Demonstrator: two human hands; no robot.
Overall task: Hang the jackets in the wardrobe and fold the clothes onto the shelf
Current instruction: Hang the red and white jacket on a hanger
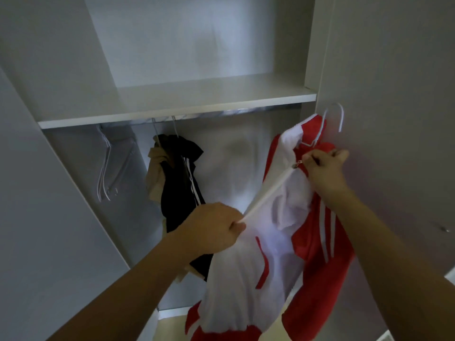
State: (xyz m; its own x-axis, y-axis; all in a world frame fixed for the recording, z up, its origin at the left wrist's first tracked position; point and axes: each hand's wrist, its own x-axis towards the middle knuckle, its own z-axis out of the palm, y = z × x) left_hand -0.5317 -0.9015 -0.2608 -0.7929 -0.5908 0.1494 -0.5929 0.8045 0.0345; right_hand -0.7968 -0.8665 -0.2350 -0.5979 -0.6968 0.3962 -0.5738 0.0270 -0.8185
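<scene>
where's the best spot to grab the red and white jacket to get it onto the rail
Probably the white hanger, just below its hook, reached from the right: the hook sticks up clear above the red and white jacket, which hangs from it, so it could go straight onto the rail.

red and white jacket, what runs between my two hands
Head view: the jacket's white zipper strip, pulled taut from the left hand to the right hand at the slider.

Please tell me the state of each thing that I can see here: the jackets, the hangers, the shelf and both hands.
Red and white jacket: on a white hanger, zipped nearly to the top.
Black jacket: hanging on the rail.
Spare hangers: hanging bare.
Shelf: nothing on it.
Left hand: grips the zip line low.
Right hand: pinches the zip pull.
</scene>
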